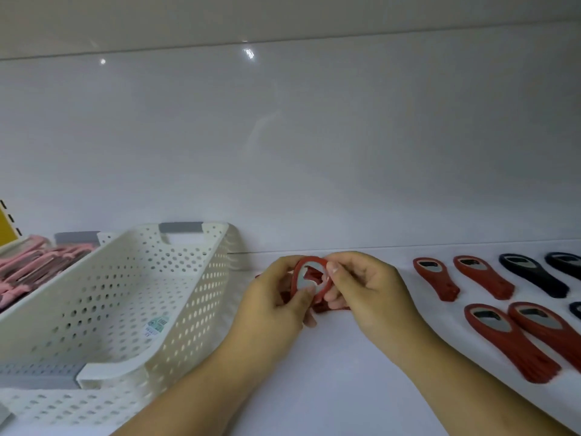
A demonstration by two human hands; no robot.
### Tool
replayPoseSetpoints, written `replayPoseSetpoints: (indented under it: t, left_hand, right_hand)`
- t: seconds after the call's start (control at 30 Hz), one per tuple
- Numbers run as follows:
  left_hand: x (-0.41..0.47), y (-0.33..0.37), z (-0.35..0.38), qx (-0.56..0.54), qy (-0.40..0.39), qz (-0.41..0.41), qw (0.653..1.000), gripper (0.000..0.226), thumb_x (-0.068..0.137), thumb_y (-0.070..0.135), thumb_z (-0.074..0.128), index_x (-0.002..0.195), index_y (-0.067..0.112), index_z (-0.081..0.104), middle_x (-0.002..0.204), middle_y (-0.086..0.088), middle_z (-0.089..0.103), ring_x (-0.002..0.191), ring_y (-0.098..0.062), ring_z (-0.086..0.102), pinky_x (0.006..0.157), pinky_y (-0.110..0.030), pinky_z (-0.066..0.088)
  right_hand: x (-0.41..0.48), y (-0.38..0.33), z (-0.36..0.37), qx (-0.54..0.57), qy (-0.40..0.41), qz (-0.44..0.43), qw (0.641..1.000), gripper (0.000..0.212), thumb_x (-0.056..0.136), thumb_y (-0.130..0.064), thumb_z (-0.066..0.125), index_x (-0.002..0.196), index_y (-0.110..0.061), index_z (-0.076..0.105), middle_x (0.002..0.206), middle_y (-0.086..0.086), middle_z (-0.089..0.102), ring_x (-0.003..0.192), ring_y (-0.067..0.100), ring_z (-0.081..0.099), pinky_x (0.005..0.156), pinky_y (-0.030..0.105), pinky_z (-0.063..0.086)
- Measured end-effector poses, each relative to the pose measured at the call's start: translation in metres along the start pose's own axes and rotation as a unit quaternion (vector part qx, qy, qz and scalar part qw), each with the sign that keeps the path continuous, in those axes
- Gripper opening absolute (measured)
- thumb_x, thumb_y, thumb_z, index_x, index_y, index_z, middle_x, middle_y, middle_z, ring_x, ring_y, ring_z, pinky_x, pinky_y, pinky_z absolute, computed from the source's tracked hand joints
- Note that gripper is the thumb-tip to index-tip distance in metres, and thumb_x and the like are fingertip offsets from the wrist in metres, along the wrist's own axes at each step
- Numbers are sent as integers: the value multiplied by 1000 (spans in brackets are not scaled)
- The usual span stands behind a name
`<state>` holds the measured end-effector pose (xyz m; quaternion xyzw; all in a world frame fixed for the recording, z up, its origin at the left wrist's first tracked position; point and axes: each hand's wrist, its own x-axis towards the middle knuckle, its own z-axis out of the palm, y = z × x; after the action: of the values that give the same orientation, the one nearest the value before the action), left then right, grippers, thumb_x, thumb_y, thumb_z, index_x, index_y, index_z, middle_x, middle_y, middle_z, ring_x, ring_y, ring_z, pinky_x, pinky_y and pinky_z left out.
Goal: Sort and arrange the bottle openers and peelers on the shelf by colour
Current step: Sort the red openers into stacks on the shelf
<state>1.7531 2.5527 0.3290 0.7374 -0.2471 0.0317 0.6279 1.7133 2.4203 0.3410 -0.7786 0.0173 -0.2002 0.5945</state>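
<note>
My left hand (276, 297) and my right hand (367, 287) meet at the back middle of the white shelf (330, 382), both gripping a red bottle opener (309, 275) held upright with its metal ring toward me. More red pieces show under my fingers, partly hidden. To the right, several red bottle openers lie flat: two in the far row (435, 278) (482, 276) and two nearer (509, 341) (547, 328). Dark blue openers (533, 273) (566, 262) lie further right.
A white perforated basket (132, 297) with grey handles stands at the left with only a label sticker inside. Behind it another basket holds pink items (34, 262). The shelf's white back wall (314, 152) rises just behind my hands.
</note>
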Motion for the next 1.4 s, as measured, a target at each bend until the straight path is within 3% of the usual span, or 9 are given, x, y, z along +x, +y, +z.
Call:
replayPoseSetpoints:
  t: [0.2, 0.43, 0.57, 0.8, 0.97, 1.07, 1.17, 1.3, 1.4]
  left_hand:
    - [6, 12, -5, -234, 192, -44, 952, 22, 97, 3, 42, 99, 25, 45, 71, -4, 65, 47, -13, 53, 49, -30, 45]
    - [-1, -4, -10, -321, 107, -93, 936, 32, 96, 4, 37, 126, -1, 48, 59, -5, 51, 47, -16, 49, 41, -20, 41]
    - [11, -2, -8, -394, 132, -172, 893, 27, 95, 15, 37, 112, 18, 58, 62, -5, 48, 47, -16, 39, 43, -22, 32]
    - [7, -2, -4, -422, 88, -245, 868, 38, 94, 37, 34, 85, 11, 61, 62, -7, 52, 46, -18, 43, 39, -23, 36]
    - [8, -8, 0, -424, 87, -271, 860, 52, 98, 45, 30, 92, 5, 63, 70, -13, 68, 55, -23, 65, 54, -30, 55]
    - [6, -2, 3, -442, 15, -247, 862, 52, 95, 41, 37, 97, -1, 66, 90, -18, 71, 68, -24, 69, 68, -35, 57]
    - [3, -6, 3, -399, 11, -260, 879, 30, 95, 13, 39, 96, -5, 63, 78, -17, 68, 54, -22, 63, 52, -30, 53]
    - [5, -13, 1, -384, 46, -304, 871, 27, 96, 5, 33, 105, -2, 57, 71, -16, 71, 52, -23, 68, 44, -31, 56]
    - [3, -10, 0, -363, 21, -335, 869, 23, 92, 8, 39, 102, 10, 60, 67, -11, 69, 42, -16, 57, 36, -21, 47]
  right_hand:
    - [0, 27, 16, -267, -132, -8, 955, 22, 86, -41, 62, 107, -37, 64, 94, -18, 57, 77, -2, 55, 74, 25, 48]
    - [-5, 9, 40, -423, -110, -65, 897, 20, 86, -48, 54, 87, -28, 57, 98, -9, 53, 93, 16, 56, 67, 28, 39]
    - [3, 16, 32, -484, -77, -89, 867, 24, 96, -34, 39, 78, -22, 50, 82, -1, 49, 76, 21, 49, 56, 30, 30]
    - [13, 26, 9, -292, -14, 75, 953, 42, 92, -20, 45, 54, -15, 28, 54, 1, 31, 51, 17, 26, 49, 30, 21]
    - [10, 7, 0, -53, 26, 107, 992, 29, 88, -13, 50, 59, -9, 45, 60, 8, 35, 56, 17, 28, 49, 26, 21]
    - [-1, 4, 10, -69, -46, 67, 994, 37, 87, -17, 54, 55, -2, 42, 52, 2, 32, 49, 14, 26, 45, 25, 21]
    - [-5, 10, 14, -166, -108, 21, 980, 44, 89, -32, 56, 56, -4, 50, 46, -8, 41, 44, 6, 33, 46, 22, 27]
    - [12, 22, -7, -228, -16, 1, 974, 45, 87, -30, 58, 47, -17, 44, 44, -3, 37, 46, 10, 31, 48, 27, 28]
    - [24, 33, -33, -273, 87, 43, 957, 25, 87, -26, 58, 67, -12, 64, 64, 2, 63, 63, 18, 57, 61, 33, 47]
